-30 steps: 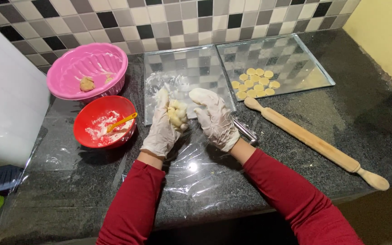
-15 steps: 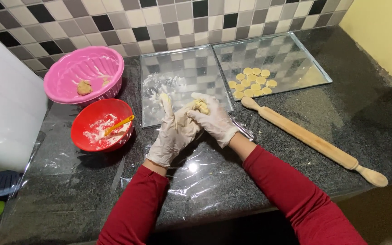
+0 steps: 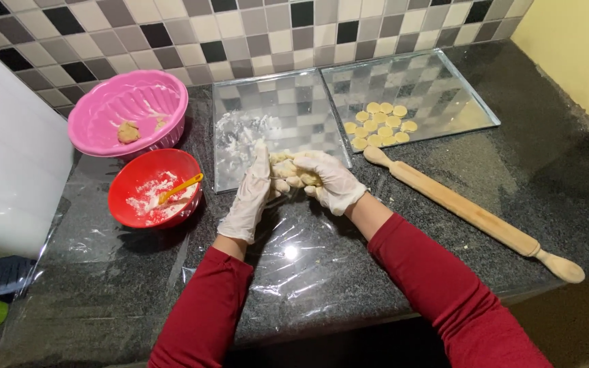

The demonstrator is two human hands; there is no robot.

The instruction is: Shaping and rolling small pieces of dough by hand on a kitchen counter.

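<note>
Both gloved hands meet over the dark stone tabletop, pressed around a lump of pale dough. The left hand stands edge-up with its fingers straight, flat against the dough's left side; the right hand curls its fingers over the dough from the right, gripping it. So the dough sits between the two palms, held just above a sheet of clear plastic film spread on the tabletop — whether it touches the film cannot be told.

Just behind the hands lies a shiny metal tray dusted with flour. Beside that, to the right, a second tray carries a cluster of small round dough discs. A wooden rolling pin lies slantwise to the right of the right hand, its near end close to the second tray's corner.

To the left sit a red bowl with flour and a yellow spoon, and behind it a pink fluted bowl holding a small piece of dough.
</note>
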